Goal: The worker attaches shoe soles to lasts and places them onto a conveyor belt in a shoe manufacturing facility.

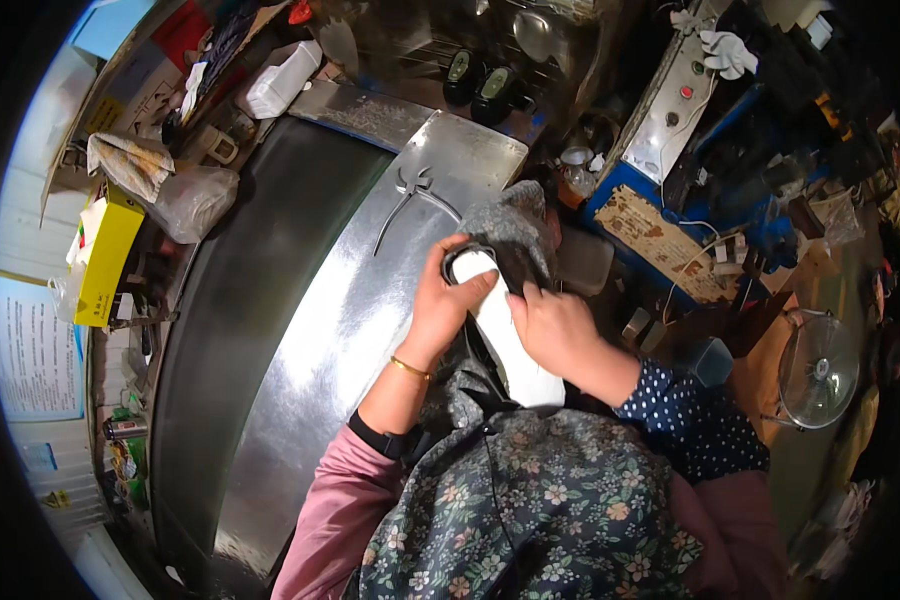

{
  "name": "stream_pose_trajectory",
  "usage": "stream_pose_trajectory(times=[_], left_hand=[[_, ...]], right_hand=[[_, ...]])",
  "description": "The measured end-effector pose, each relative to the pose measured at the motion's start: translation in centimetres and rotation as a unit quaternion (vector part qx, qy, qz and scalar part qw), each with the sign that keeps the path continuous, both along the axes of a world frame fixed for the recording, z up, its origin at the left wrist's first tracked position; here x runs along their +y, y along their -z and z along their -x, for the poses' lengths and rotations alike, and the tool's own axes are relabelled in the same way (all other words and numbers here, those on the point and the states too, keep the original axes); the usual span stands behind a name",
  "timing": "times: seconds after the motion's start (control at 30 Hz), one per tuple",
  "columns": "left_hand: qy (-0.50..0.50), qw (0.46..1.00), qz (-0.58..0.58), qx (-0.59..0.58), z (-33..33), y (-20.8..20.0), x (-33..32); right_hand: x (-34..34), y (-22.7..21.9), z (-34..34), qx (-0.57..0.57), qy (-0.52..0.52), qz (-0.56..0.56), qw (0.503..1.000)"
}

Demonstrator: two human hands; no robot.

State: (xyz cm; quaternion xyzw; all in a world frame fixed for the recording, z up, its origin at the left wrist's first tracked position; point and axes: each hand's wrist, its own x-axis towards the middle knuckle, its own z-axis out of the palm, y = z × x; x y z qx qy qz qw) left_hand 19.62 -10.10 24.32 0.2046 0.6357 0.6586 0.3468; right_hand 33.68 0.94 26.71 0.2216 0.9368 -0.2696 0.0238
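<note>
On my lap lies an unfinished-looking shoe, its long white sole face turned up. Dark edging and grey fuzzy material surround that white face. My left hand grips the shoe's far end, its thumb pressed on the white surface and its fingers round the dark rim. Against the right edge, my right hand has its fingers bent and pinched together at the rim; what lies between the fingertips is hidden. A pair of metal pincers rests with spread handles on the steel worktop, beyond my left hand.
Left of the steel runs a dark conveyor belt. A yellow box and a plastic bag stand along its far left side. At right are a blue machine with a control panel and a round fan.
</note>
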Motion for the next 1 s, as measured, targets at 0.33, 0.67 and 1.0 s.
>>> stream_pose_trajectory(times=[0.33,0.67,1.0], left_hand=[[0.105,0.988,-0.084,-0.078,1.3,-0.7,0.1],[-0.091,0.723,0.417,0.543,-2.9,-1.4,-0.6],[0.037,0.856,0.3,0.419,-5.7,0.3,-6.7]], right_hand=[[0.5,5.6,-5.5,0.124,0.041,0.405,0.905],[-3.8,0.6,-1.7,0.158,0.046,0.195,0.967],[-3.7,4.9,-2.0,0.307,0.061,0.216,0.925]])
